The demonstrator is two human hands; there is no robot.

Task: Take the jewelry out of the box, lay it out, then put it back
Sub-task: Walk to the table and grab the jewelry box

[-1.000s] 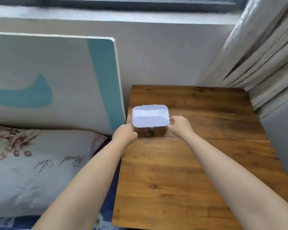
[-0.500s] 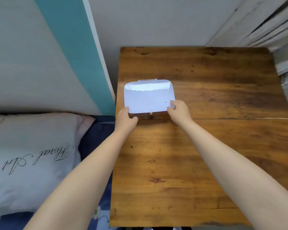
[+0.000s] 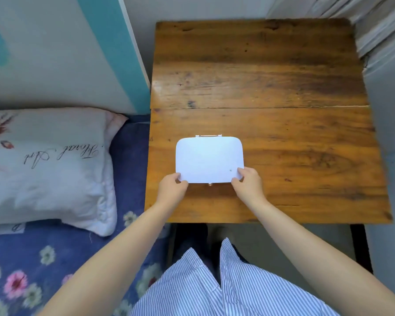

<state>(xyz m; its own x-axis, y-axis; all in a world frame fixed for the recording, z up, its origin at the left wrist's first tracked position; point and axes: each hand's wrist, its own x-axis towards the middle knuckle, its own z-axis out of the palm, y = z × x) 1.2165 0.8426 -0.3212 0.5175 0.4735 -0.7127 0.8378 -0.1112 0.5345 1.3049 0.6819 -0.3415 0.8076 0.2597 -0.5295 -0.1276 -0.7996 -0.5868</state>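
A white jewelry box [image 3: 209,159] with rounded corners lies closed on the wooden table [image 3: 271,76], near its front left part. A small metal clasp shows at the box's front edge and a hinge at its back. My left hand [image 3: 172,190] grips the front left corner of the box. My right hand [image 3: 249,184] grips the front right corner, thumb on the lid. No jewelry is visible; the lid hides the inside.
A bed with a blue flowered sheet [image 3: 43,258] and a white pillow [image 3: 48,165] lies left of the table. A white and teal headboard [image 3: 66,53] stands behind it. Curtains [image 3: 379,21] hang at the back right. The table's front edge is just beyond my striped shirt [image 3: 226,286].
Both hands have pulled the box from the table's back left toward the front edge. The view has tilted down, so my shirt and the bed sheet now show.
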